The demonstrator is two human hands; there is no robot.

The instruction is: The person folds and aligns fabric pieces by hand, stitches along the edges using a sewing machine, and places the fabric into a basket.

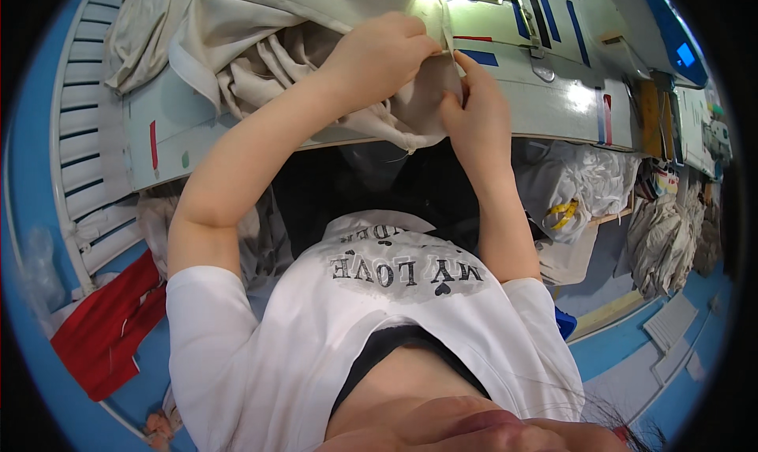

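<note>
A large piece of beige fabric lies bunched in loose folds over the work table, and its near corner hangs at the front edge with a loose thread at the tip. My left hand pinches the edge of this cloth near the lit spot at the top. Just to the right, my right hand grips the same edge between thumb and fingers. Between the two hands the edge runs up and away. The left hand's fingertips are partly hidden behind its knuckles.
The pale table carries blue and red tape strips and metal fittings. A blue and white machine housing stands at right. White cloth is heaped under the table. Red fabric lies lower left, beside a white slatted rack.
</note>
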